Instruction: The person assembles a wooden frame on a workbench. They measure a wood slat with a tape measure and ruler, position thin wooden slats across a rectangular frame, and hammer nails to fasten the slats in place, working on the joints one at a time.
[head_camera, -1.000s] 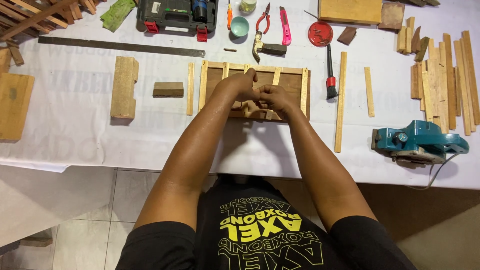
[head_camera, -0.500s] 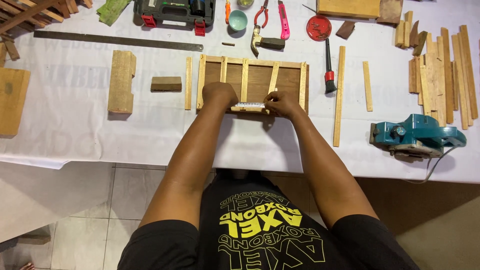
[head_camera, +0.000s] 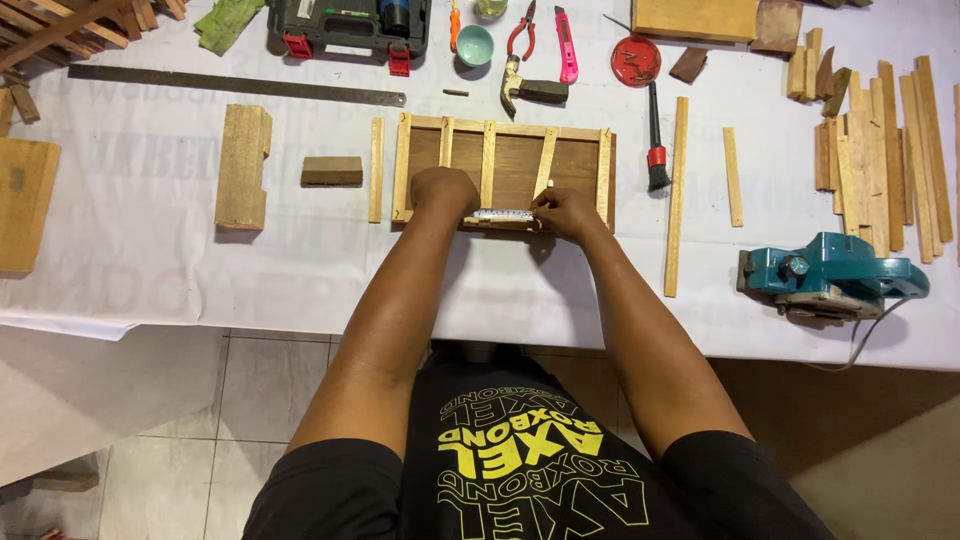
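Head view. On the white-covered work surface (head_camera: 150, 260), the person's left hand (head_camera: 443, 192) and right hand (head_camera: 565, 212) meet at the near edge of a shallow brown wooden panel framed and crossed by pale thin slats (head_camera: 505, 170). Between the two hands a short white measuring strip (head_camera: 503, 215) lies flat along that near edge. The left hand's grip is curled shut over the strip's left end, and the right hand pinches its right end between fingertips. Whether the strip is a tape or a small ruler is hard to make out.

At 12 o'clock from the panel sits a dark tool case with red latches (head_camera: 350, 25), its top cut off by the frame; the light labels on its lid are too small to read. At 1 o'clock a round red tin (head_camera: 636, 60) shows dark contents. A long grey steel ruler (head_camera: 235, 85) lies at 10 o'clock, and a chunky pale wood block (head_camera: 243, 165) and a small dark brown block (head_camera: 332, 171) at 9 o'clock. At 3 o'clock are a long loose slat (head_camera: 676, 195) and, beyond it, a teal electric planer (head_camera: 830, 275) whose cord runs off the surface's edge. The stack of wood strips (head_camera: 880, 140) at 2 o'clock is cropped at the right border. The person's black shirt bears a yellow printed emblem.
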